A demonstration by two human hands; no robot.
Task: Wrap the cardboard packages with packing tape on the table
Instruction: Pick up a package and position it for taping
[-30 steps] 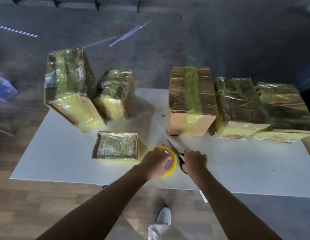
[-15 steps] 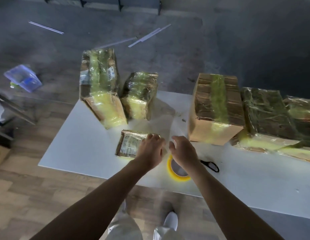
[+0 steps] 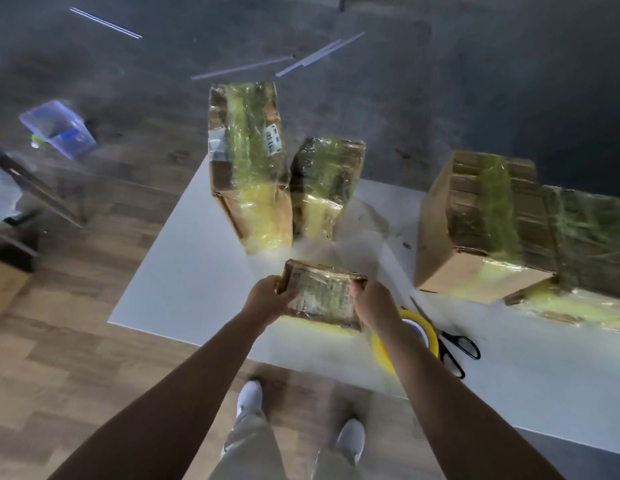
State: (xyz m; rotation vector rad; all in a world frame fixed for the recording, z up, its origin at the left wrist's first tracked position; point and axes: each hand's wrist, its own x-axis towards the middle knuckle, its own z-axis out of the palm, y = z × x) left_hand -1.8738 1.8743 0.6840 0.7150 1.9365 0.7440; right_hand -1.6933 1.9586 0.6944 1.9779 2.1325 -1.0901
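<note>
Left hand (image 3: pixel 267 299): gripping the 9 o'clock end of the small flat tape-wrapped brown cardboard package (image 3: pixel 322 296).
Right hand (image 3: pixel 371 303): gripping its 3 o'clock end, over the white desk (image 3: pixel 184 289).
Risk: glossy wrap slipping; forearm knocking the yellow round tape roll (image 3: pixel 427 329), at 4 o'clock, off.

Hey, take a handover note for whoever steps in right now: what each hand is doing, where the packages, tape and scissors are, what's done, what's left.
Left hand and right hand: each grips one end of the small flat package, near the front of the table.
Tape roll and scissors: on the table just right of it, not held.
Done: tall package, medium package and far-right package look fully wrapped.
Left: the big box shows one strip only, with bare cardboard sides. The small flat package looks glossy already, so check it.
</note>
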